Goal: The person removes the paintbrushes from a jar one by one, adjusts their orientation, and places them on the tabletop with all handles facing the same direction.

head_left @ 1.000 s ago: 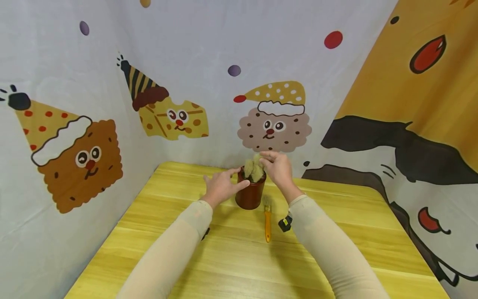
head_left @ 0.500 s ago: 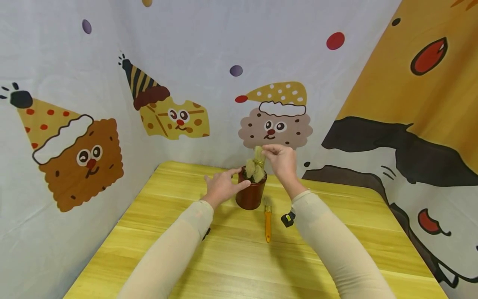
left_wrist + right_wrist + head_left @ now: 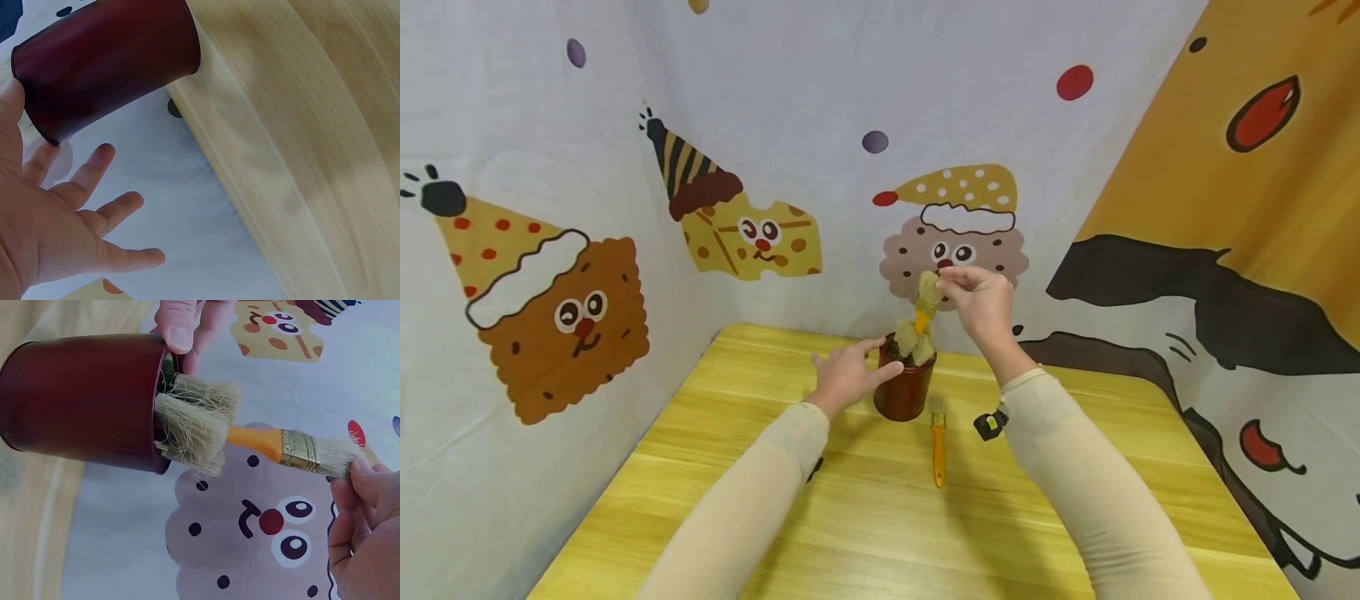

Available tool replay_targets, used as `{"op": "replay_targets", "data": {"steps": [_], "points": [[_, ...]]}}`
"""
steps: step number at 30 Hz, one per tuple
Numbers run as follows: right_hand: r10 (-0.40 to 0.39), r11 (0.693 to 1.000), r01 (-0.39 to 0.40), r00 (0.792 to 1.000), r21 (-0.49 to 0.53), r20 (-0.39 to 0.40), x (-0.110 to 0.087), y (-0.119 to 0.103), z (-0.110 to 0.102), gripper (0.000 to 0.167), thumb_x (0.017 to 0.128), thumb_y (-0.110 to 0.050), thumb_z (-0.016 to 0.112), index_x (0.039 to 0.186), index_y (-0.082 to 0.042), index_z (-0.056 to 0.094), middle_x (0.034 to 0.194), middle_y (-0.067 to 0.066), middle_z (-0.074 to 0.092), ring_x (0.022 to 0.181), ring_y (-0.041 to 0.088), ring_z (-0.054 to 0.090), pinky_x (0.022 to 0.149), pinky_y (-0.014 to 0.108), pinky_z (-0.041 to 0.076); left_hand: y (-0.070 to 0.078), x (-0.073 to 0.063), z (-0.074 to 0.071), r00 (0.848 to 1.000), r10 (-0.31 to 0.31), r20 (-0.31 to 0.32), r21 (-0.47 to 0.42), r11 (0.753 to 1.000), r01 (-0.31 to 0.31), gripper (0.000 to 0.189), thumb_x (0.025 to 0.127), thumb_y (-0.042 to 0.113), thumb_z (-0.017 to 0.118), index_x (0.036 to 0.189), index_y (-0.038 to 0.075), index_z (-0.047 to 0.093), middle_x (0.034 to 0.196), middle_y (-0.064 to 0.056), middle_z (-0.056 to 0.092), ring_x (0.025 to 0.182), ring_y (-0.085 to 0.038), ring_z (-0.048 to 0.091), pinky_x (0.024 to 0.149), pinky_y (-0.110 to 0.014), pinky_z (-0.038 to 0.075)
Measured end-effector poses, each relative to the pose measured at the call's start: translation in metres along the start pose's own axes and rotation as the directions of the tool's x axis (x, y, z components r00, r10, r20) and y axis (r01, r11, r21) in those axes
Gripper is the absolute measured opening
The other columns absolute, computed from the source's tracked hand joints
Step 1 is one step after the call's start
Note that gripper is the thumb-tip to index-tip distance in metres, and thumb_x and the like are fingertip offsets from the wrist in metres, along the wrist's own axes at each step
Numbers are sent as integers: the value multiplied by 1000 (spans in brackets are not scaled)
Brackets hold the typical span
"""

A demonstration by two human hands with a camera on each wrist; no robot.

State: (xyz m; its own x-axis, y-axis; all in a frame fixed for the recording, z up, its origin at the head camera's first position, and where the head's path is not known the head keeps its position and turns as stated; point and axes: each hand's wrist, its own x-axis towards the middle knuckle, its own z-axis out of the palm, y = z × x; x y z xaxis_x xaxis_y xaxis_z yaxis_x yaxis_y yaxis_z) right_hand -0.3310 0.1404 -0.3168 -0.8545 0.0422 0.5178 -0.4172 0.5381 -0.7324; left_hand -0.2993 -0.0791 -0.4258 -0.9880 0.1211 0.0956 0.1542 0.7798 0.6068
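Note:
A dark red-brown cup (image 3: 904, 392) stands upright on the table, with several bristle brushes (image 3: 192, 428) sticking out bristles-up. My left hand (image 3: 847, 373) rests at its rim, thumb in front and index finger farther back; the other fingers spread straight, away from the wall, in the left wrist view. Above the cup, my right hand (image 3: 987, 307) pinches a paintbrush (image 3: 300, 451) by its bristle tips between thumb and fingers. This brush has a metal band and an orange handle, whose lower part is hidden behind the other brushes.
Another orange-handled paintbrush (image 3: 938, 450) lies on the wooden table (image 3: 865, 525), just in front of the cup. A small black device (image 3: 990, 425) sits at the right sleeve. Cartoon-printed cloth (image 3: 820, 167) hangs close behind the table.
My right hand has risen and shifted right, drawing the paintbrush upward so its metal band and orange handle now show. The left hand and the cup stay in place.

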Motion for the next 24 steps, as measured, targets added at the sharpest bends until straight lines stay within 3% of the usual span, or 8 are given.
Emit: {"op": "replay_targets", "data": {"steps": [4,9,15,20,22,24], "points": [[-7,999,8,1000,42,-3,3,-3,-10,19,96,-18,82,114,-11,85,111,12,83,98,15,80,80,21,61,0,1,0,1000,4,-4,1,1000,-4,75,95,73,65,159,36,53,150,-5,67,144,-41,57,121,-86,8],[-42,995,49,996,86,-85,9,-7,-31,22,96,-15,82,114,-4,83,108,16,83,86,-5,71,77,12,57,1,0,1,1000,2,3,9,1000,-2,74,95,75,64,159,38,52,150,-4,67,145,-39,57,122,-85,8],[36,996,-28,995,84,-94,12,-12,-72,30,96,-26,81,124,-15,81,100,-9,83,93,-7,70,87,14,55,0,0,0,1000,13,2,-3,1000,-13,75,96,74,64,160,37,52,151,-4,67,145,-40,57,121,-86,7],[152,984,-153,988,93,20,7,3,-112,46,97,-36,79,141,-25,71,96,-29,77,93,-3,72,85,19,55,0,0,0,1000,16,5,-4,1000,-16,75,96,74,63,160,36,51,151,-5,67,144,-41,57,122,-85,8],[219,972,-226,970,64,102,3,15,-124,54,98,-39,78,148,-27,65,96,-31,76,93,1,73,88,25,56,0,0,0,1000,14,4,-1,1000,-14,75,97,73,63,160,36,51,151,-5,66,144,-41,57,122,-85,8],[286,955,-295,940,21,187,-1,30,-134,60,98,-40,78,154,-26,60,98,-30,76,97,6,73,98,34,55,0,0,0,1000,13,2,5,1000,-13,75,97,73,63,160,36,52,151,-5,66,144,-41,57,122,-85,8]]}}
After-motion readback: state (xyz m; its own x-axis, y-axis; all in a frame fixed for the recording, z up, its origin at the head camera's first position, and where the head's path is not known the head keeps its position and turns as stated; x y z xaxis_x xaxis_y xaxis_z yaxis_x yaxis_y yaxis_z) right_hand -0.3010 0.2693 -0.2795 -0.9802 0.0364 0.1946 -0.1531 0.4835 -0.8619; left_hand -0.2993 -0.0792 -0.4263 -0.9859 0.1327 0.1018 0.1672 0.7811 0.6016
